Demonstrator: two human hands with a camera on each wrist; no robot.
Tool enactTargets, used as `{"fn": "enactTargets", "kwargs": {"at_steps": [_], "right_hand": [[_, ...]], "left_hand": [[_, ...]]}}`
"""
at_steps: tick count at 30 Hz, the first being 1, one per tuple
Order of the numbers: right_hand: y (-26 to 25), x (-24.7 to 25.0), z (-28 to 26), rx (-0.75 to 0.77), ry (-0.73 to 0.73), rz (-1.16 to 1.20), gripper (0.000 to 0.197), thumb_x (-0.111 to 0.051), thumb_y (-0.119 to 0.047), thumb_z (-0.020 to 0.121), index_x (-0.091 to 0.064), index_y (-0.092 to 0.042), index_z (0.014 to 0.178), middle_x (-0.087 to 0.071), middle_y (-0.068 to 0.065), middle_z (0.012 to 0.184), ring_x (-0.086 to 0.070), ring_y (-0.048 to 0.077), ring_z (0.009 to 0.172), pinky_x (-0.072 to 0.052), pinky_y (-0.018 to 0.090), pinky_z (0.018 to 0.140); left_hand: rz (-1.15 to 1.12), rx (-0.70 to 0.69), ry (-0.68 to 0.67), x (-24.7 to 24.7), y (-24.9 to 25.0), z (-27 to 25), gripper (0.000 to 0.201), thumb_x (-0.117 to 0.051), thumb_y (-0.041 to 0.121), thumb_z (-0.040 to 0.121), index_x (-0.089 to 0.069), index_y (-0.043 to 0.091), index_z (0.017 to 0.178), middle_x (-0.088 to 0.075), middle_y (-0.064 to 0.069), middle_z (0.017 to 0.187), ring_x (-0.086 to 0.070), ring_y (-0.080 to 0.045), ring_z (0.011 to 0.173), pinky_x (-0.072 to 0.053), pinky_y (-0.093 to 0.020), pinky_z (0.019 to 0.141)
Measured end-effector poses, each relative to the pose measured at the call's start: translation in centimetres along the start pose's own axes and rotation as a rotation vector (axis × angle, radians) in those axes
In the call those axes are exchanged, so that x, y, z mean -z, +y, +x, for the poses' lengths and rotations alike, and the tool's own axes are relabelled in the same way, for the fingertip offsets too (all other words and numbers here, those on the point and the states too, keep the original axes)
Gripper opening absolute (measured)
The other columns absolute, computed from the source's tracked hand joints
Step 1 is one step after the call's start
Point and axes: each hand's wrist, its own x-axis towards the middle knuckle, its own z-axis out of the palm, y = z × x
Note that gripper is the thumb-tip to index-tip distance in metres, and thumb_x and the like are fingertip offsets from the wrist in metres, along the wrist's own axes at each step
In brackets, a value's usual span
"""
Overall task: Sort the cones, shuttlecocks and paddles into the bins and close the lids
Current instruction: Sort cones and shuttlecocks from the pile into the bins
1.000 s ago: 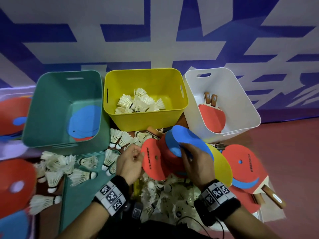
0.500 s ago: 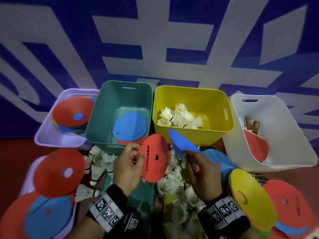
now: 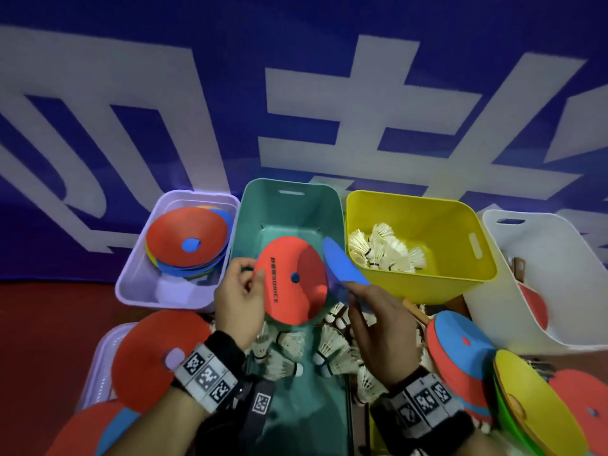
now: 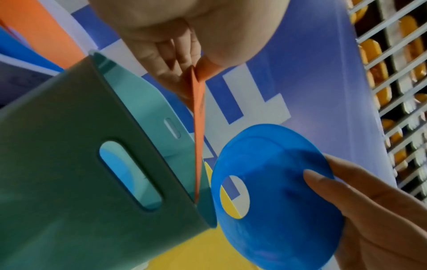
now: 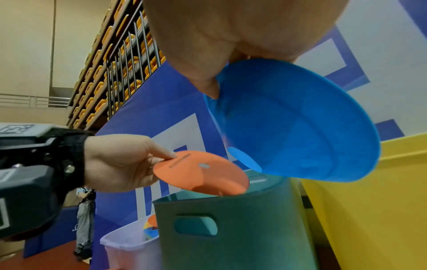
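My left hand (image 3: 245,287) pinches the rim of a red flat cone (image 3: 292,278) and holds it over the front of the green bin (image 3: 289,205). My right hand (image 3: 368,311) grips a blue flat cone (image 3: 342,268) just right of it, above the bin's front right corner. The left wrist view shows the red cone (image 4: 198,127) edge-on beside the blue cone (image 4: 275,184). In the right wrist view the red cone (image 5: 201,171) hovers over the green bin (image 5: 231,228). The yellow bin (image 3: 421,284) holds shuttlecocks (image 3: 385,248). At the right, the white bin (image 3: 543,281) holds paddles.
A clear bin (image 3: 141,278) at the left holds stacked cones (image 3: 187,241). Loose shuttlecocks (image 3: 306,350) lie on a green lid (image 3: 302,416) under my hands. More cones lie at the lower left (image 3: 148,357) and lower right (image 3: 460,350). A blue banner (image 3: 296,93) stands behind the bins.
Both hands have carried their cones up and forward over the green bin; the red cone now covers its floor. The view has swung further left.
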Motion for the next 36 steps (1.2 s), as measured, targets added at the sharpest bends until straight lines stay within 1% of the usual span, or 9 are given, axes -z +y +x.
{"fn": "enactTargets", "kwargs": {"at_steps": [7,10,14,18,22,27,31,34,36], "right_hand": [[-3.3,-2.9,5.2,0.031,0.022,-0.046,0.023,-0.059,-0.013,0.094,-0.071,-0.020,0.111,-0.073,-0.006,0.100,-0.068,0.013,0.093,-0.052,0.026,0.082],[-4.2,-4.8,7.6,0.024,-0.005,-0.062,0.023,-0.060,-0.015,0.091,-0.072,-0.022,0.109,-0.073,-0.007,0.102,-0.068,0.013,0.095,-0.052,0.028,0.084],[-4.8,-7.9,10.2,0.100,-0.022,-0.043,0.021,-0.061,-0.013,0.093,-0.072,-0.018,0.110,-0.073,-0.006,0.105,-0.067,0.010,0.097,-0.052,0.027,0.087],[-5.9,-11.8,13.3,0.117,-0.135,-0.009,0.022,-0.059,-0.018,0.094,-0.072,-0.022,0.110,-0.073,-0.010,0.106,-0.067,0.011,0.099,-0.053,0.033,0.086],[-8.1,-16.4,16.1,0.191,-0.288,-0.072,0.026,-0.055,-0.027,0.091,-0.073,-0.026,0.110,-0.074,-0.008,0.102,-0.067,0.016,0.096,-0.052,0.032,0.082],[-9.4,-22.4,18.3,0.184,-0.558,-0.145,0.034,-0.050,-0.033,0.090,-0.070,-0.029,0.117,-0.074,-0.002,0.103,-0.063,0.028,0.096,-0.049,0.036,0.083],[-9.3,-25.7,18.1,0.211,-0.740,-0.188,0.043,-0.048,-0.040,0.088,-0.066,-0.030,0.126,-0.072,-0.007,0.115,-0.061,0.025,0.108,-0.045,0.035,0.099],[-9.1,-24.9,17.5,0.166,-0.749,-0.136,0.046,-0.044,-0.044,0.086,-0.063,-0.033,0.126,-0.068,-0.012,0.123,-0.058,0.021,0.114,-0.047,0.037,0.100],[-9.3,-23.3,16.7,0.125,-0.735,-0.096,0.037,-0.055,-0.039,0.089,-0.065,-0.030,0.123,-0.066,-0.008,0.127,-0.058,0.024,0.115,-0.047,0.037,0.098]], "left_hand": [[0.008,0.093,-0.010,-0.7,-2.0,5.0,0.015,-0.056,0.008,0.097,-0.051,0.022,0.094,-0.066,-0.003,0.070,-0.056,-0.021,0.059,-0.045,-0.032,0.060],[0.166,0.067,-0.152,-0.8,-2.2,5.5,0.032,-0.050,0.000,0.090,-0.054,0.018,0.116,-0.074,-0.007,0.091,-0.068,-0.029,0.084,-0.053,-0.041,0.078],[0.249,-0.009,-0.175,0.4,-2.6,4.8,0.045,-0.051,0.005,0.094,-0.050,0.016,0.138,-0.070,-0.006,0.121,-0.067,-0.025,0.109,-0.052,-0.036,0.091],[0.263,-0.153,-0.163,2.3,-3.4,3.7,0.030,-0.054,0.010,0.088,-0.068,0.023,0.111,-0.074,0.000,0.099,-0.069,-0.021,0.091,-0.052,-0.034,0.077],[0.232,-0.236,-0.054,4.9,-3.5,3.0,0.022,-0.050,0.008,0.081,-0.063,0.024,0.088,-0.060,0.016,0.081,-0.058,-0.009,0.075,-0.040,-0.021,0.066],[0.343,-0.310,-0.077,8.0,-5.8,1.9,0.018,-0.046,0.010,0.079,-0.059,0.022,0.083,-0.056,0.010,0.081,-0.056,-0.013,0.073,-0.042,-0.026,0.064],[0.363,-0.233,-0.076,9.2,-7.3,0.9,0.015,-0.046,0.015,0.082,-0.057,0.025,0.083,-0.056,0.010,0.080,-0.055,-0.013,0.072,-0.043,-0.031,0.064],[0.339,-0.203,-0.082,9.2,-7.7,0.8,0.014,-0.047,0.019,0.083,-0.059,0.026,0.083,-0.059,0.011,0.081,-0.054,-0.009,0.072,-0.039,-0.023,0.065],[0.363,-0.203,-0.105,8.9,-7.9,0.6,0.015,-0.045,0.020,0.085,-0.059,0.025,0.086,-0.059,0.011,0.083,-0.055,-0.011,0.074,-0.040,-0.025,0.066]]}}
